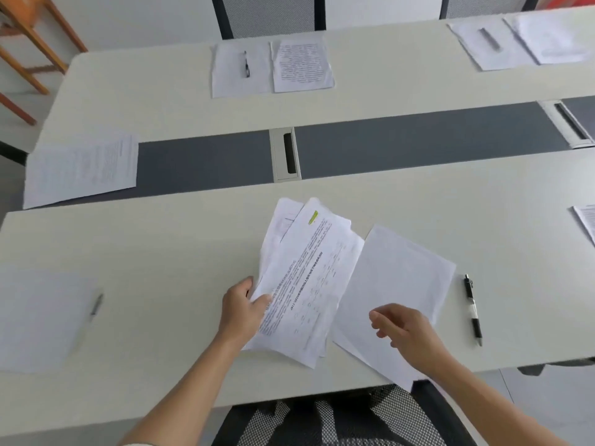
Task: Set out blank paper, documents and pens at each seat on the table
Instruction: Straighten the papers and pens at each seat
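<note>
My left hand (242, 309) grips a sheaf of printed documents (306, 278) by its left edge, thumb on top, the pages fanned out over the near side of the white table (161, 239). A blank sheet (399, 284) lies just right of the sheaf, its near corner hanging over the table edge. My right hand (407, 333) hovers above that sheet with fingers loosely curled and nothing in it. A black and white pen (472, 309) lies to the right of the blank sheet.
At near left lie a blank sheet (42, 317) and a pen (96, 304). Across the table sit paper with a pen (246, 64) and a document (302, 64). Another document (83, 169) lies far left. A mesh chair (338, 420) stands below me.
</note>
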Demonstrator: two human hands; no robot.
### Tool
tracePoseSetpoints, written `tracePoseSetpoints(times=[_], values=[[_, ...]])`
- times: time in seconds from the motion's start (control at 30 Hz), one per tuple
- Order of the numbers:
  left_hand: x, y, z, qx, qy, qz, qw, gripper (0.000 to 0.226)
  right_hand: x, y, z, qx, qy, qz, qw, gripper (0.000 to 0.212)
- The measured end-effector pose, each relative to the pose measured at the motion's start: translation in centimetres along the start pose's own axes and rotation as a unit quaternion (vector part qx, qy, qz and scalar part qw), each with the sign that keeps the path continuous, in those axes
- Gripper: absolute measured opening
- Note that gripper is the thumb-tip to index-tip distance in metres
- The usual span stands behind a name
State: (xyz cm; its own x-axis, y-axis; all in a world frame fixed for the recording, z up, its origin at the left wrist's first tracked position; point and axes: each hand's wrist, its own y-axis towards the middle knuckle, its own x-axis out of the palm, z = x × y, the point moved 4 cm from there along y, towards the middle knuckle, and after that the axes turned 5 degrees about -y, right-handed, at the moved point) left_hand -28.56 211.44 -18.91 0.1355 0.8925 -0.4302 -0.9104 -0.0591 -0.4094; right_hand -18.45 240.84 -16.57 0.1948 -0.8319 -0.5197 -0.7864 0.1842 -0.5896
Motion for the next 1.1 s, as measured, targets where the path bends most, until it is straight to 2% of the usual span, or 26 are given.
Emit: tracePoseSetpoints(times=[0.07, 0.13, 0.17, 0.27, 0.37, 0.47, 0.57, 0.7, 0.83, 0.93, 1.03, 1.1], values=[[-1.1, -1.4, 2.6, 0.041, -0.046, -0.015, 0.998, 0.003, -0.1, 1.6, -0.9, 0.001, 0.046, 0.005, 0.999, 0.032], [-2.2, -2.9, 4.8, 0.068, -0.091, -0.034, 0.993, 0.011, -0.4, 3.2, -2.5, -0.004, 0.131, -0.024, 0.991, 0.057], [-2.7, -3.4, 5.6, 0.074, -0.107, -0.041, 0.991, 0.014, -0.5, 3.9, -3.8, -0.014, 0.173, -0.052, 0.983, 0.063], [-4.0, -3.4, 6.7, 0.088, -0.126, -0.047, 0.987, 0.015, -1.3, 5.3, -7.7, -0.061, 0.264, -0.117, 0.955, 0.050], [-5.4, -2.7, 6.9, 0.121, -0.086, -0.034, 0.988, 0.011, -1.8, 5.5, -11.6, -0.141, 0.257, -0.107, 0.950, 0.026], [-7.0, -2.1, 6.8, 0.123, -0.115, 0.000, 0.986, 0.024, -1.1, 5.5, -14.2, -0.189, 0.242, -0.085, 0.948, 0.028], [-7.4, -1.8, 6.2, 0.099, -0.148, 0.030, 0.983, 0.028, 0.2, 6.1, -14.4, -0.164, 0.230, -0.066, 0.957, 0.030], [-6.7, -1.5, 3.9, 0.036, -0.156, 0.033, 0.987, 0.026, 2.4, 6.7, -13.5, -0.131, 0.173, -0.075, 0.973, 0.018], [-5.2, -1.6, 2.7, -0.008, -0.162, 0.028, 0.986, 0.023, 4.8, 7.0, -12.1, -0.096, 0.164, -0.093, 0.977, 0.015], [-5.3, -1.5, 3.2, -0.002, -0.163, 0.044, 0.986, 0.022, 5.2, 6.9, -12.1, -0.097, 0.164, -0.050, 0.980, 0.011], [-6.6, -1.2, 3.2, 0.026, -0.156, 0.092, 0.983, 0.013, 5.0, 6.8, -12.4, -0.079, 0.193, -0.030, 0.978, 0.012], [-7.5, -1.3, 2.5, 0.034, -0.108, 0.148, 0.982, 0.032, 5.6, 7.2, -11.8, -0.043, 0.202, -0.048, 0.977, 0.012]])
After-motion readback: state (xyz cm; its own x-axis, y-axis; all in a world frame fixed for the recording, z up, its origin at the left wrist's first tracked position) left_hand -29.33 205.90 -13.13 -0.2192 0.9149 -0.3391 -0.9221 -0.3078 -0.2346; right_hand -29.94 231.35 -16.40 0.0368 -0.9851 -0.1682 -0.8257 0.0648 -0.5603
